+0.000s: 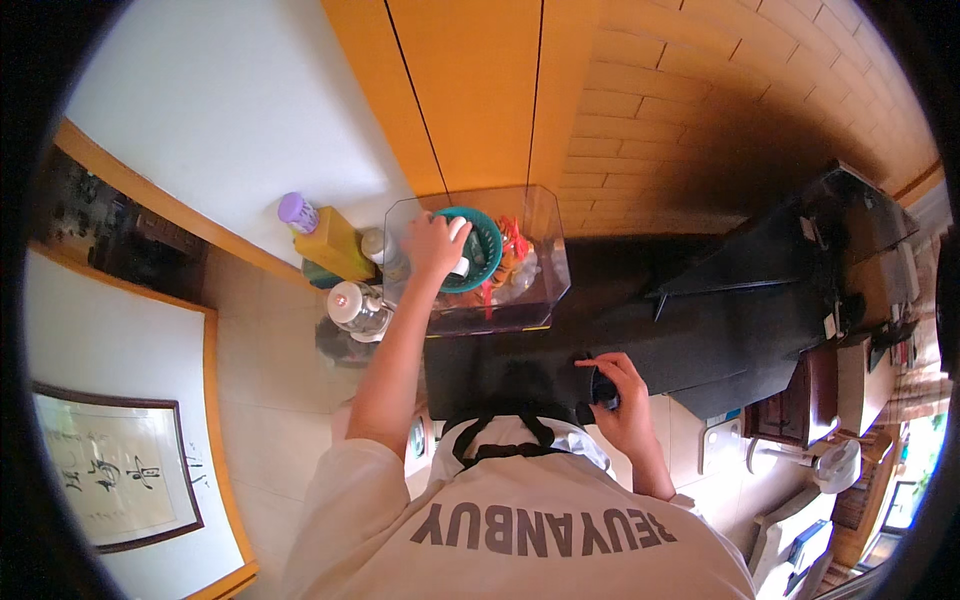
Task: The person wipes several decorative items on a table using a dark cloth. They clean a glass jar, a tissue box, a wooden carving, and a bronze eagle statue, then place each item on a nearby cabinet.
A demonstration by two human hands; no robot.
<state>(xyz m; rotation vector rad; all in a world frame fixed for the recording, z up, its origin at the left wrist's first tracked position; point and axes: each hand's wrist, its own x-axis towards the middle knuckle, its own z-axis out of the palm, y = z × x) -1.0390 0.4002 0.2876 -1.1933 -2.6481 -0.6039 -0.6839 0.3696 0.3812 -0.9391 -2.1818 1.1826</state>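
Note:
My left hand (431,244) reaches over the left rim of a teal plastic basket (491,259). Its fingers and thumb close around a small white object (456,226), partly hidden by the hand. Another white piece (460,267) shows below the fingers, inside the basket. The basket sits in a clear plastic bin (551,255) beside red and orange wrapped packets (511,244) and crumpled clear plastic (523,277). To the right and nearer my body, my right hand (626,401) curls around a dark cup-like container (604,390) with its opening facing up.
A glass kettle with a white lid (360,309), a yellow box (334,244) and a purple-lidded container (298,213) stand left of the bin. A black tabletop (487,371) runs beneath my hands. At right stands a television (870,202).

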